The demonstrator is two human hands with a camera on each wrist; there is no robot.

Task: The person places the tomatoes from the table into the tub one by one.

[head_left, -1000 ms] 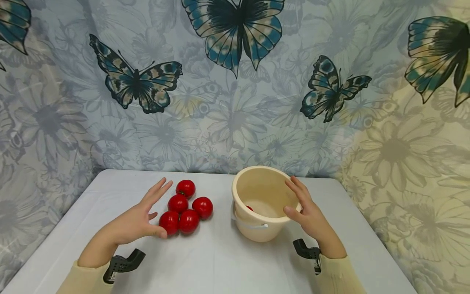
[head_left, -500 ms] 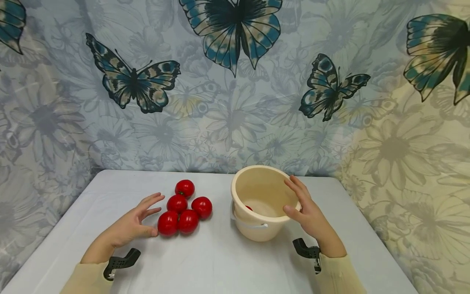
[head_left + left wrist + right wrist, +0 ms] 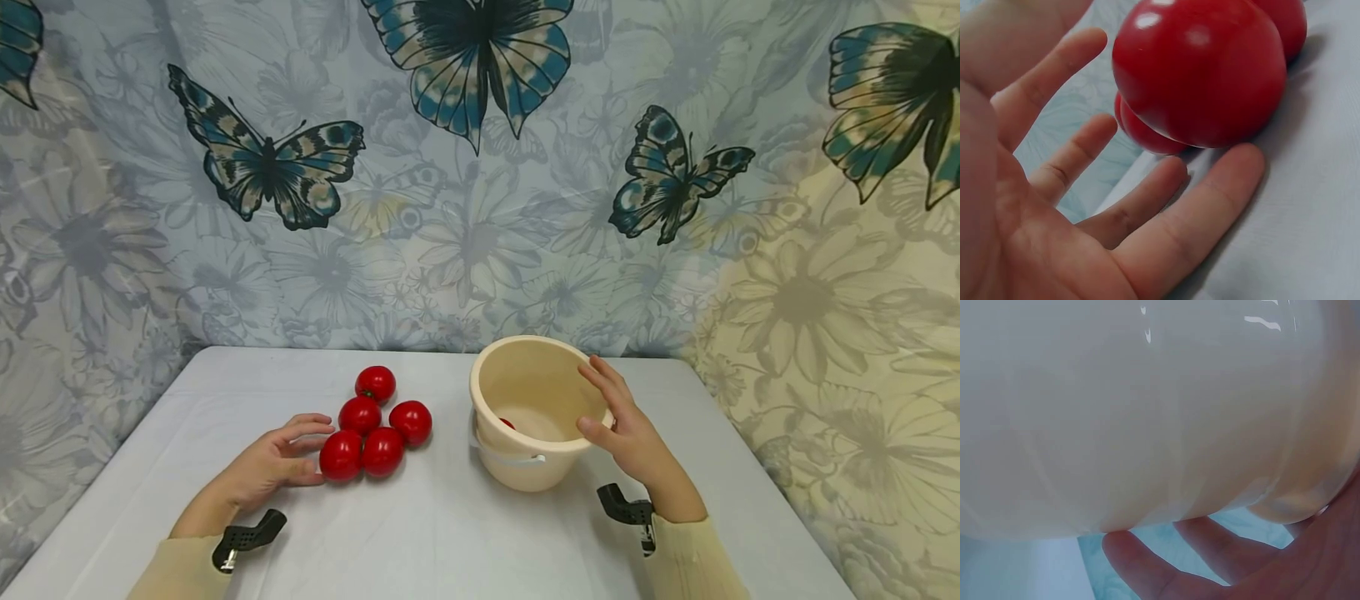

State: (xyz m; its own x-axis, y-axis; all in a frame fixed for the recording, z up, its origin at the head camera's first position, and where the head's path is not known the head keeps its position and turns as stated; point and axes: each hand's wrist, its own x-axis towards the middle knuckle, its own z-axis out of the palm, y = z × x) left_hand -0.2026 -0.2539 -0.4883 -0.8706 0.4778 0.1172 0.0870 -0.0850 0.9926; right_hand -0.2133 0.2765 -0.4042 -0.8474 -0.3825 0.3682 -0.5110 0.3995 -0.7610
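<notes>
Several red tomatoes [image 3: 383,452] lie in a cluster on the left half of the table. My left hand [image 3: 279,467] is beside the nearest-left tomato [image 3: 1200,72], fingers and thumb spread around its left side. In the left wrist view the fingertips [image 3: 1242,159] are close to the tomato, with nothing gripped. My right hand [image 3: 626,433] holds the cream bucket [image 3: 525,471] at its right rim. Seen from the right wrist, fingers [image 3: 1132,550] touch the bucket's outer wall [image 3: 1116,425]; the thumb is out of that view. A bit of red [image 3: 507,423] shows inside the bucket, mostly hidden.
A white cloth covers the table [image 3: 420,542]. The bucket's pale handle [image 3: 513,458] hangs down its front. Behind the table hangs a floral backdrop [image 3: 480,250] with large butterflies. Black wrist mounts [image 3: 251,533] sit below both hands.
My left hand has come down lower beside the nearest-left tomato, its fingers drawing closer together. The right hand and the bucket have stayed in place.
</notes>
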